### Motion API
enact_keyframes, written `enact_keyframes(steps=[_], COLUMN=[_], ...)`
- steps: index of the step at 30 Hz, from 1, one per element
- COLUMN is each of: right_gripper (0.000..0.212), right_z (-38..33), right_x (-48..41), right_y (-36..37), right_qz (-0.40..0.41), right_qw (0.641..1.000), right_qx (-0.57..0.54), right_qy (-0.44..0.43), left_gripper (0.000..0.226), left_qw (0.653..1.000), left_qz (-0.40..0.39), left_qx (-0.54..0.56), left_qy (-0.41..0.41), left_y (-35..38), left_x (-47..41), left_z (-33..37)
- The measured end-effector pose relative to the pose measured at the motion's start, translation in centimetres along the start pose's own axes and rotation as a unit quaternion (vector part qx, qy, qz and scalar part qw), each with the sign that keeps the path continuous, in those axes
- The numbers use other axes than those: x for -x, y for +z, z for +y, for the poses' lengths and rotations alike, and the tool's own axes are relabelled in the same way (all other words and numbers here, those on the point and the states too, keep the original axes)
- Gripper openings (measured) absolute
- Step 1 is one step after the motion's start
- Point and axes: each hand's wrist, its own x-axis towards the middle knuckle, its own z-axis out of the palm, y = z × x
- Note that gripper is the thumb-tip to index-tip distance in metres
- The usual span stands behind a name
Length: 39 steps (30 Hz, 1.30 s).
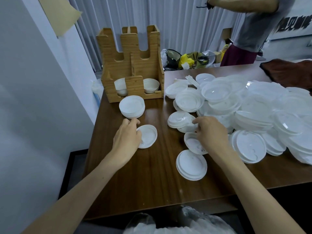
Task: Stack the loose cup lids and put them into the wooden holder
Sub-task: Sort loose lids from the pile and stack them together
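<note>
Left hand (127,137) pinches a lid (149,135) by its rim; right hand (211,132) curls round a second lid (193,143); plastic looks thin, light, slippery, probably flexy; rim grips seem safest.

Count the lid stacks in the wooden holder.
2. The left stack sits in the wooden holder's front left slot, the right stack in the front right slot. Taller back slots may hide more.

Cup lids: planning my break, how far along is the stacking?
Done: short stacks in the wooden holder, one stack before it. In hand: left hand on a single lid, right hand among loose lids. Left: the large pile, most of the job.
</note>
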Motion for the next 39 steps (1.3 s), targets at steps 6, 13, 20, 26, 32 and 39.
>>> enact_keyframes(steps=[6,13,20,26,32,39], right_gripper=[0.02,0.022,0.033,0.038,0.025,0.043], right_z=[0.7,0.3,0.5,0.8,0.8,-3.7], right_x=[-0.2,-0.5,0.0,0.2,0.4,0.6], right_y=[-0.3,0.0,0.0,0.1,-2.0,-1.9], right_qz=[-0.073,-0.1,-0.068,-0.066,-0.03,-0.052], right_qw=[0.997,0.994,0.997,0.997,0.986,0.916], right_qx=[0.026,0.0,0.009,-0.036,-0.163,-0.391], right_qy=[-0.023,-0.05,-0.02,0.005,0.011,0.069], left_gripper=[0.027,0.016,0.034,0.038,0.022,0.02], left_qw=[1.0,0.998,0.973,0.971,0.961,0.954], left_qz=[0.001,0.016,-0.146,-0.19,-0.158,-0.143], left_qx=[-0.01,0.051,0.137,0.108,0.21,0.259], left_qy=[-0.017,0.04,0.118,0.098,0.086,0.05], left_y=[-0.5,-1.1,1.6,2.9,0.3,-4.0], left_x=[0.3,0.5,0.7,0.6,-0.4,-1.4], left_z=[-0.3,1.9,8.2,10.4,8.6,4.5])
